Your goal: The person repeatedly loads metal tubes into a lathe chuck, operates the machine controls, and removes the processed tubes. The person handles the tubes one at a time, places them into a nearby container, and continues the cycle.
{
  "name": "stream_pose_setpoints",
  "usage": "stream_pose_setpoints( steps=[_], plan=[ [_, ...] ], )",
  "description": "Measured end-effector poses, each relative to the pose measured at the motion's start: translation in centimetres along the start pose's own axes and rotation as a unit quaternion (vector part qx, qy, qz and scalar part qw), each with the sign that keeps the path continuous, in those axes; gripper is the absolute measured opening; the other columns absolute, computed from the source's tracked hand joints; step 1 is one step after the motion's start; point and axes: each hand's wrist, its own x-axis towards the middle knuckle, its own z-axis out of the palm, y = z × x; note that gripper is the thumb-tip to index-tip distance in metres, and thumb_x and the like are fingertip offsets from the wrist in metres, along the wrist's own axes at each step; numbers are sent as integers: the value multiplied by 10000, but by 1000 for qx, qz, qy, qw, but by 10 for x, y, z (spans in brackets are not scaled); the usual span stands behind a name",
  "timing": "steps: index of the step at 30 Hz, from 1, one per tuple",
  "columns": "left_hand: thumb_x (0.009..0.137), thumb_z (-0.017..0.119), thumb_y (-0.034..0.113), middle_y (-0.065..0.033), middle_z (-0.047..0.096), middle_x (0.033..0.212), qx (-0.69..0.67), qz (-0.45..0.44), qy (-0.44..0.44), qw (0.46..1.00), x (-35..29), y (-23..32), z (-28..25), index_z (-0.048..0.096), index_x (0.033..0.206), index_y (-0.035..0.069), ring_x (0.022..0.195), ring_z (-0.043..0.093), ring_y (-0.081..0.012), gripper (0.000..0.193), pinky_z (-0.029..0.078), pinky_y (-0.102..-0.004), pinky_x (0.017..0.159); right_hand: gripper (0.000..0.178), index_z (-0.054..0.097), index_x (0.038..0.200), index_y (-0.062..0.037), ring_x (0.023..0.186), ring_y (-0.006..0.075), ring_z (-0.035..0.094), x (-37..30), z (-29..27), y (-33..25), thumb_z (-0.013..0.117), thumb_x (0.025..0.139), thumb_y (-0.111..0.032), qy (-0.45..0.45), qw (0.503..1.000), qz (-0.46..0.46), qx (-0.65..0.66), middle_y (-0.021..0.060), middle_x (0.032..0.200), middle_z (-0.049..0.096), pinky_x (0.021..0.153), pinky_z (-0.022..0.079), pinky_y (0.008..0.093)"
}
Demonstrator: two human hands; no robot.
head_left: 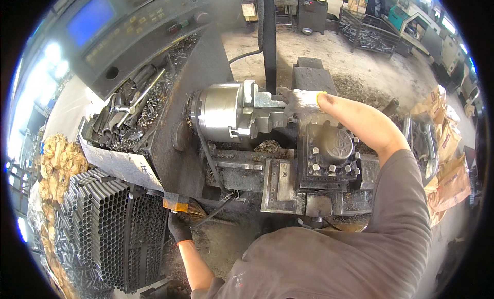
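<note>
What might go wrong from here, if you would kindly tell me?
The gloved right hand is right at the chuck; if that turned, it could be caught. The bare right forearm reaches past the tool post, whose bolt heads might scrape it. The left hand appears close to the stacked tubes, which might shift if knocked.

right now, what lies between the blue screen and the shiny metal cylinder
The head view shows a button panel, then metal scraps, then the dark machine wall beside the cylinder.
</note>
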Motion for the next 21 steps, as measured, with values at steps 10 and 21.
stream_pose_setpoints(
  steps=[10, 21],
  plan=[
    [1093, 599, 364, -117, 699, 1079, 311, 411, 157, 843, -76, 48, 81, 651, 1251, -12, 954, 666, -274, 411, 562, -420, 820, 474, 687, 1379, -97, 1181, 356, 747, -254, -13, 145, 681, 920, -219, 428, 871, 202, -129, 199, 1287, 762, 1057, 590, 453],
    [1046, 571, 366, -287, 653, 1386, 605, 600, 36, 522, -19, 233, 450, 304, 1677, 146, 1262, 661, -469, 720, 509, -591, 1071, 411, 778, 982, -68, 911, 443, 754, -324, 64, 337, 782, 854, -459, 316, 849, 361, -220, 243, 960, 775, 828, 596, 537]
  ],
)
